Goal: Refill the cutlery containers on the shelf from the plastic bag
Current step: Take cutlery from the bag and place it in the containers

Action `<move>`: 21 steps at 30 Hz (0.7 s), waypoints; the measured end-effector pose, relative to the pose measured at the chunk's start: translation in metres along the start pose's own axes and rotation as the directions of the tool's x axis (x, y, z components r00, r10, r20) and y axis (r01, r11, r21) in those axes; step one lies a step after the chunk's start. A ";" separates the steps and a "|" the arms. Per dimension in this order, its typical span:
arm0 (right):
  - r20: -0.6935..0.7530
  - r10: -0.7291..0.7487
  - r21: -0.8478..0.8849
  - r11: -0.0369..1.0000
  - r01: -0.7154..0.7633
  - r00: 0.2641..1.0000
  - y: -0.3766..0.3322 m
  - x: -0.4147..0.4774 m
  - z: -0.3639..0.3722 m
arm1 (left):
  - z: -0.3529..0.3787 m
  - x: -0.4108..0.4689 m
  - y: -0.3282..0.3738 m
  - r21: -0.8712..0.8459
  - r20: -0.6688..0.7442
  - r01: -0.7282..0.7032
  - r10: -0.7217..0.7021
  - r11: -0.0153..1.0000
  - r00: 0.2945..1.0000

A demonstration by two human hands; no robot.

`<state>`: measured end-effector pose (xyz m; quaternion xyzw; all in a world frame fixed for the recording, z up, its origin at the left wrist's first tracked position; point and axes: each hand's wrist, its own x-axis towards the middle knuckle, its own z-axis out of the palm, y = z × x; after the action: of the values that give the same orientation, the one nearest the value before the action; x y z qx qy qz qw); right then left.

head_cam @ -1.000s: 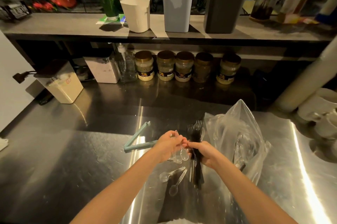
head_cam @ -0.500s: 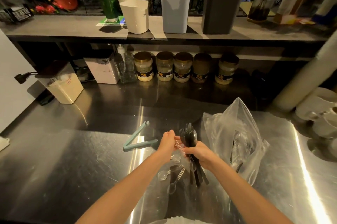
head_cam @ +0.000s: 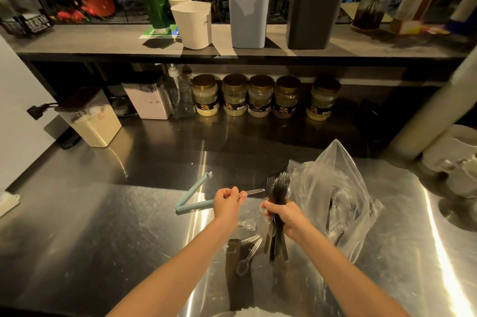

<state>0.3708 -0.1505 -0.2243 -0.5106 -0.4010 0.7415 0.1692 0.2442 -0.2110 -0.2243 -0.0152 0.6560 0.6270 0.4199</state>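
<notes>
Head view, hands: right hand (head_cam: pixel 285 216) has its fingers curled tight round a bundle of black forks (head_cam: pixel 277 191), tines up, handles fanning out below the fist. Left hand (head_cam: pixel 227 201) pinches one clear utensil (head_cam: pixel 254 191) between thumb and fingertips, held level beside the bundle; spoon or fork, cannot tell

Head view, surroundings: plastic bag (head_cam: pixel 333 187) slumps open just right of the right hand, more cutlery inside. Loose clear spoons (head_cam: pixel 246 260) lie on the steel counter (head_cam: pixel 103 239) under the forearms. White container (head_cam: pixel 192 25), pale grey container (head_cam: pixel 248 16) and dark container (head_cam: pixel 313 14) stand on the shelf (head_cam: pixel 90 43), well apart from both hands

Risks, as judged:
- fanned handles suggest an uneven grip; a fork may slide out on the reach up
- light pinch on the clear piece may slip
- clear and black pieces could end up in the wrong container
- clear spoons barely show on the shiny steel and could be missed
- a bundle dropped in hard may tip a tall container
</notes>
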 end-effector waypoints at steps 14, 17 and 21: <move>-0.068 -0.051 -0.085 0.995 0.045 0.996 0.007 0.013 -0.006 | 0.018 -0.019 -0.026 0.207 0.187 -0.043 0.004 0.977 0.982; -0.090 -0.062 -0.128 0.991 0.050 0.994 0.006 0.015 -0.006 | 0.019 -0.021 -0.027 0.144 0.215 -0.044 0.012 0.989 0.977; -0.007 -0.068 -0.151 0.986 0.066 0.998 0.001 0.013 -0.008 | 0.015 -0.014 -0.027 0.312 0.244 -0.182 0.106 0.932 0.964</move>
<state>0.3725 -0.1396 -0.2346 -0.5128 -0.4718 0.6998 0.1573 0.2756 -0.2115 -0.2360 0.1747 0.7000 0.5347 0.4399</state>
